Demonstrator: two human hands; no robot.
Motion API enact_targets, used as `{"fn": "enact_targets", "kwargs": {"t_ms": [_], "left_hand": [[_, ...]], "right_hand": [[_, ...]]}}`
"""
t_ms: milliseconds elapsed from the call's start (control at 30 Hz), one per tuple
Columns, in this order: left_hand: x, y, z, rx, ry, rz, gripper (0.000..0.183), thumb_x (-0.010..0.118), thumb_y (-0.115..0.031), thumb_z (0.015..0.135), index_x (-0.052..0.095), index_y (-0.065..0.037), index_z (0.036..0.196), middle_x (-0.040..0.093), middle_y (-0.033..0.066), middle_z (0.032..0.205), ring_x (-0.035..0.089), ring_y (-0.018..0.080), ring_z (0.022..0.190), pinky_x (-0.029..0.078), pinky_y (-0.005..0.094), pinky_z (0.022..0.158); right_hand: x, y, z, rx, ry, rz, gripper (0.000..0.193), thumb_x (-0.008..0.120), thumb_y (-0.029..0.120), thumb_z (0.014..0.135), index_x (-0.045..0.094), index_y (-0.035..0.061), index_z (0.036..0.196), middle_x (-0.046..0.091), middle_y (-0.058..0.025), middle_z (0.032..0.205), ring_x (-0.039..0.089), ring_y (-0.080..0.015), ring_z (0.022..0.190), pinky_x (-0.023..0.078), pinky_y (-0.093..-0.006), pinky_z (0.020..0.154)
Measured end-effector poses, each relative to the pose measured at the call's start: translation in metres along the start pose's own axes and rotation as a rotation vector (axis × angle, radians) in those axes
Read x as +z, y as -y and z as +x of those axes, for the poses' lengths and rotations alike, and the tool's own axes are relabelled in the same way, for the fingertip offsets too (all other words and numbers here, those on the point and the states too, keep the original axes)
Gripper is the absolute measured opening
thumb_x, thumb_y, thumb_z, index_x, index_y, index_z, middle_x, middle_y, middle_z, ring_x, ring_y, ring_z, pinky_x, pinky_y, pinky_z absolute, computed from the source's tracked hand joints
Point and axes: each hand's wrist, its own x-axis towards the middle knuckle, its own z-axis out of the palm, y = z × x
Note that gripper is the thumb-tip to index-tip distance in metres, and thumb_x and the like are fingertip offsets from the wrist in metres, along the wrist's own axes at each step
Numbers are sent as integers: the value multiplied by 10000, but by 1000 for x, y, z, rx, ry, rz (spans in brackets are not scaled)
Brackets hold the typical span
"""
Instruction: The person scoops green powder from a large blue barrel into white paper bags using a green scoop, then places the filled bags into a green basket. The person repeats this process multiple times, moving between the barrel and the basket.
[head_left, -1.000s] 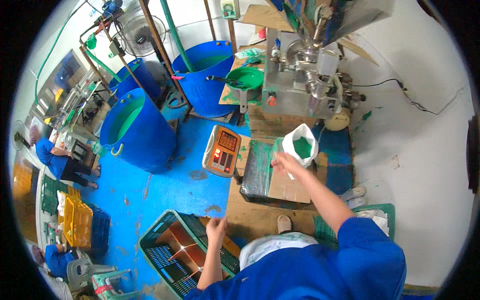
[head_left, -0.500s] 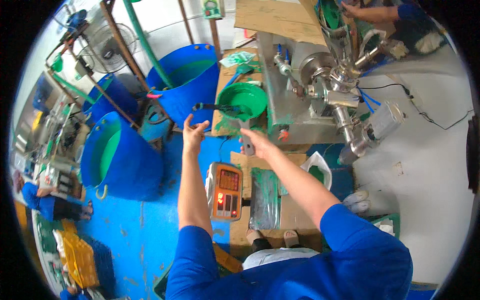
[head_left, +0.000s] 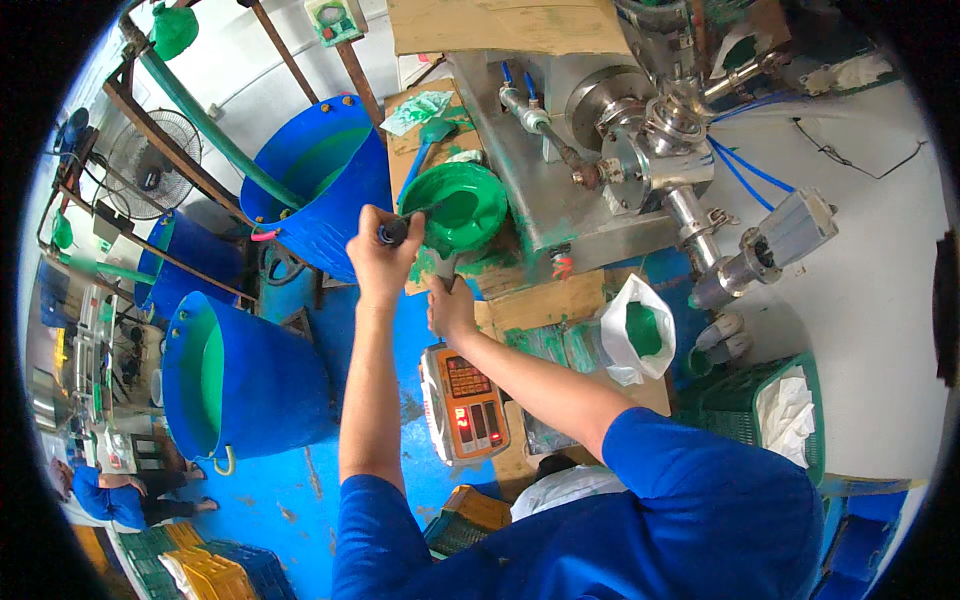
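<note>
A round green basin (head_left: 490, 186) with wet green paste inside stands on stained cardboard (head_left: 402, 110). My left hand (head_left: 380, 258) is closed around the dark handle of a tool (head_left: 394, 232). The tool's thin dark end reaches over the basin's left part; its exact kind I cannot make out. Closed on a grey scraper (head_left: 443, 264), my right hand (head_left: 452, 308) is just below the basin's near rim. The scraper's upper end is smeared with green and lies close to that rim.
An orange scale (head_left: 464, 400) with lit red digits stands below my hands. Nearby is a white bag (head_left: 622, 345) of green material. Blue tubs (head_left: 262, 375) of green liquid stand left, a steel machine (head_left: 655, 175) right. Another person (head_left: 110, 498) is far left.
My left hand, open before, has closed on the dark-handled tool that lay across the basin. My right hand still holds the scraper and has turned. The whole view has shifted.
</note>
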Motion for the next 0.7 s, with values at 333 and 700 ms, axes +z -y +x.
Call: {"fn": "enact_targets", "kwargs": {"t_ms": [333, 700], "left_hand": [[22, 19, -23, -329, -344, -524, 188, 666, -106, 794, 486, -60, 770, 508, 21, 607, 471, 70, 520, 374, 224, 421], [29, -148, -87, -545, -298, -635, 103, 578, -138, 843, 519, -55, 822, 533, 61, 576, 471, 100, 401, 325, 223, 305]], "right_hand": [[-56, -3, -5, -6, 304, -585, 515, 556, 292, 885, 313, 22, 1249, 547, -98, 942, 557, -129, 804, 471, -271, 615], [-362, 106, -187, 421, 364, -636, 286, 517, 288, 915, 533, 75, 1106, 596, -30, 912, 580, -111, 749, 484, -246, 680]]}}
